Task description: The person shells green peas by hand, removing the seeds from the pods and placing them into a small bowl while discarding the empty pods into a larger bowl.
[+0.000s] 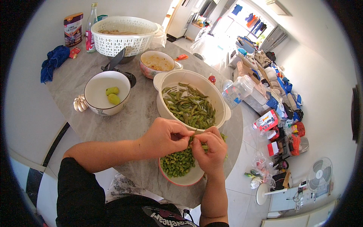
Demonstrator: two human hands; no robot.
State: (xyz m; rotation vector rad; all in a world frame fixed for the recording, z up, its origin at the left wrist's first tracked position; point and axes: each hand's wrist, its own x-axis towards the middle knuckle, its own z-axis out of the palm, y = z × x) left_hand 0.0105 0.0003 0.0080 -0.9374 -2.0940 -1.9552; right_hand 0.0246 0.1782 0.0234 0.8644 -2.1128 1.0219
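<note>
My left hand [166, 136] and my right hand [210, 147] meet at the fingertips, pinching a green soybean pod [192, 138] mostly hidden by the fingers. Under them sits a red-rimmed white bowl [190, 180] holding many shelled green beans [178, 164]. Just beyond my hands stands a cream plastic colander [163, 106] with two side handles. Darker, unshelled soybean pods [190, 106] lie in it. More light green pieces [224, 138] show partly behind my right hand, too covered to make out fully.
Left on the marbled table [141, 107] stand a white bowl [99, 93] with two green fruits [113, 96] and a garlic bulb [80, 103]. Farther back are a patterned enamel pot [147, 71], a white basket [122, 44], and a glass bottle [90, 31]. A plastic jar [238, 90] stands right.
</note>
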